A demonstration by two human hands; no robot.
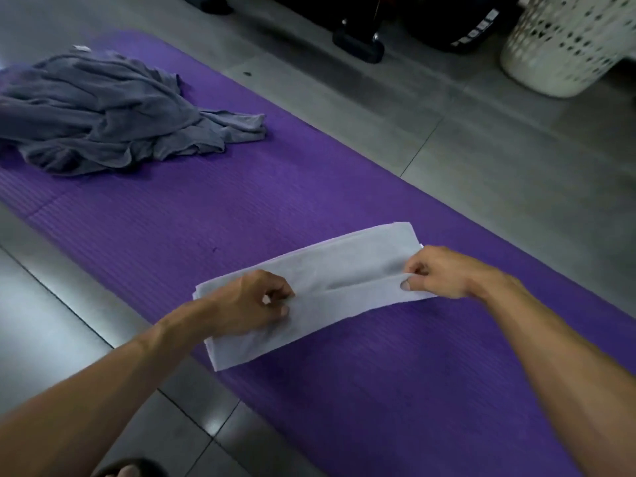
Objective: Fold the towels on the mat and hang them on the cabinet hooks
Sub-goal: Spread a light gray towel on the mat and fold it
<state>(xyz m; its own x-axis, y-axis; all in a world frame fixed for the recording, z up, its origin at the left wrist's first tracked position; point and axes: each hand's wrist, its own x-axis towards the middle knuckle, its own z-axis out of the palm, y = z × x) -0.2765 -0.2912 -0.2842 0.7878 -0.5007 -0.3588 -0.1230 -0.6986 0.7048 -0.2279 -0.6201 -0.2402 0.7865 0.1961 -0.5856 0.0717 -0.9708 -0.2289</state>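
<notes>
1. The purple mat is laid diagonally across the grey tiled floor, and both lots of towels are carried on it.
2. A crumpled heap of grey towels is seen toward the mat's far left end, unfolded, well apart from the hands.
3. A white perforated laundry basket is stood on the floor off the mat's far right edge, near dark objects that cannot be made out.
4. A pale folded towel is spread as a long strip across the mat's middle, lying flat, with a lengthwise fold edge running along it.
5. The left hand is placed on the strip's left end; the fold edge is pinched between thumb and curled fingers.
6. The right hand is set at the strip's right end, and the same edge is gripped there, thumb underneath, fingers curled over the cloth.
</notes>
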